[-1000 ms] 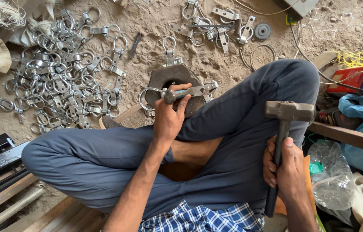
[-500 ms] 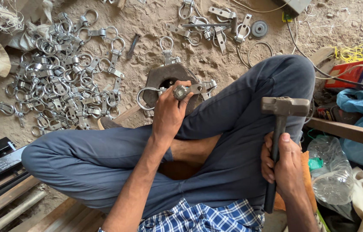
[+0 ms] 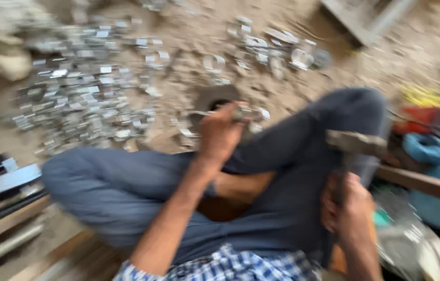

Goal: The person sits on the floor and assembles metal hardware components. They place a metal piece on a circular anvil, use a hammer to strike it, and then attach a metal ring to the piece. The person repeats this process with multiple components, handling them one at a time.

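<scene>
The picture is blurred by motion. I sit cross-legged in blue trousers on a sandy floor. My left hand (image 3: 219, 134) grips a small metal clamp piece (image 3: 248, 112) and holds it on a round metal block (image 3: 214, 96) in front of my knees. My right hand (image 3: 349, 208) is closed around the handle of a hammer (image 3: 356, 143), whose steel head stands upright beside my right knee, away from the block.
A heap of shiny metal clamps (image 3: 79, 99) lies on the sand at the left, with more loose pieces (image 3: 277, 49) farther back. Metal bars and wooden slats (image 3: 1, 192) lie at the lower left. Blue cloth (image 3: 438, 161) and red and yellow items clutter the right.
The view has shifted and blurred. My left hand with the clamp piece stays at the block. The hammer stays upright in my right hand by the knee.
</scene>
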